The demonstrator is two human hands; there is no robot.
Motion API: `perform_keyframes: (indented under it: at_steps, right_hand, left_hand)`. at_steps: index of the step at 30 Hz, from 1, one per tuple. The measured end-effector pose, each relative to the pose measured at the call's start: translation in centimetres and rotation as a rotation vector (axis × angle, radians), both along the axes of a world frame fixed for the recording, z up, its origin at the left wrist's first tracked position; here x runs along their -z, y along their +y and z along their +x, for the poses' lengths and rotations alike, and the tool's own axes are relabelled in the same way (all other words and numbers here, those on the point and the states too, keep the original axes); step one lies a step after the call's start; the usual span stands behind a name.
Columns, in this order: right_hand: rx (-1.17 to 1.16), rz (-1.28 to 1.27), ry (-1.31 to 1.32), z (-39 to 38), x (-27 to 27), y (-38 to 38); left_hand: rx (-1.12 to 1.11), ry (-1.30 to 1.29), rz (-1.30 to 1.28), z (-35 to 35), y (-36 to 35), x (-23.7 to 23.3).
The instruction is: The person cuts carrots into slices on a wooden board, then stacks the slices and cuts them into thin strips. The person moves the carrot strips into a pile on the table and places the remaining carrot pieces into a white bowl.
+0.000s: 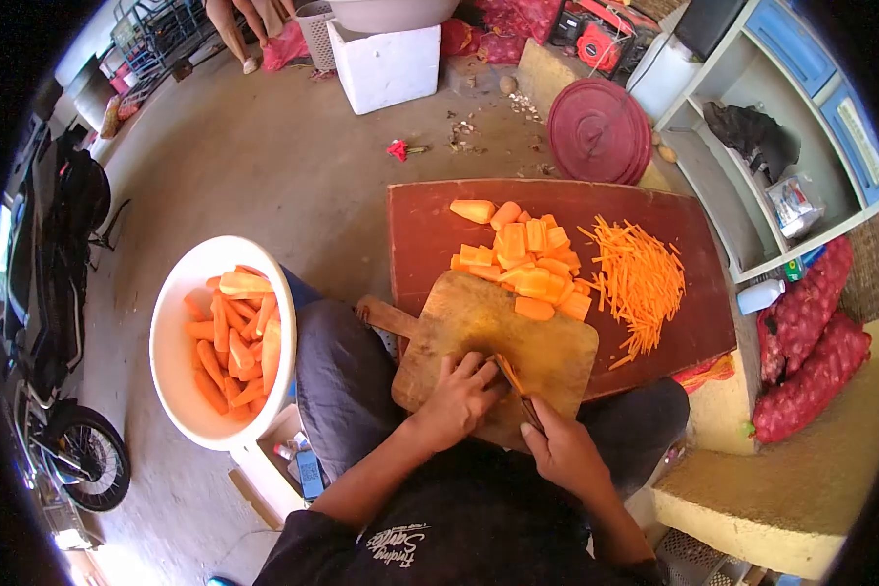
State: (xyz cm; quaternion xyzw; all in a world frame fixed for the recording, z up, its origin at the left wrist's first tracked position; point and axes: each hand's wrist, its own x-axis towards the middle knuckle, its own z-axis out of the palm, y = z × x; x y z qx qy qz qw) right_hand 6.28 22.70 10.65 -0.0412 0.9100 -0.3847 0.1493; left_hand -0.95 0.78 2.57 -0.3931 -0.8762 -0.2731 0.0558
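Ahead of knife (510, 379), carrot chunks (523, 259) crowd board (459, 322) edge; shreds (640, 278) right, bowl (166, 322) left.

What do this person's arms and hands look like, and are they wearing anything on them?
Both are bare: neither the left hand nor the right hand wears a glove, and no watch shows. The forearms are uncovered. A black short-sleeved shirt covers the upper arms, with white script lettering near the left shoulder.
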Motion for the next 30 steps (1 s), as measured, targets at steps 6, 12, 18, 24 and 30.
perform_keyframes:
  at_steps: [6, 12, 18, 24, 30]
  right_hand:
    - [-0.020, -0.032, 0.000, 0.0, -1.4, 0.1]
    - [-0.020, -0.027, 0.014, 0.1, -0.2, 0.2]
    - [-0.046, -0.071, 0.091, -0.4, 0.2, 0.1]
    - [-0.048, -0.021, 0.106, -1.1, 0.7, -0.7]
    - [0.000, -0.114, 0.065, -0.5, -0.6, -0.4]
  left_hand:
    - [0.011, 0.061, -0.050, -0.1, -0.1, -0.1]
    - [-0.012, 0.070, -0.069, 0.0, -0.1, 0.1]
    - [-0.015, 0.090, -0.016, 0.0, 0.1, 0.3]
    - [-0.003, 0.068, 0.052, -0.2, 0.2, 0.7]
    - [-0.010, 0.138, 0.075, 0.0, -0.2, 1.0]
